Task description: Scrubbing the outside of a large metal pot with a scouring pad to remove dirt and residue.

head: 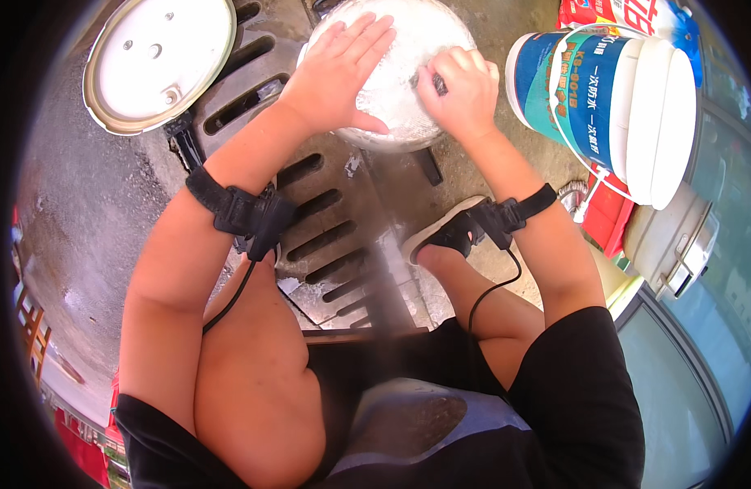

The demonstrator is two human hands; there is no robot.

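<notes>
A round whitish metal vessel [406, 116], wet or soapy on its surface, stands over the drain grate at the top centre. My left hand [338, 76] lies flat on its left part, with the fingers spread and the thumb pointing right. Closed around a dark scouring pad [439, 84], my right hand [464, 91] presses on the vessel's right part; most of the pad is hidden by the fingers. Each of my wrists wears a black strap with a device and cable.
At the upper left lies a round metal lid [161, 61] with bolts. A slotted drain grate [320, 226] runs between my feet. To the right are a white lidded plastic bucket [601, 116], a red container [607, 214] and a metal pot [668, 238] with a handle.
</notes>
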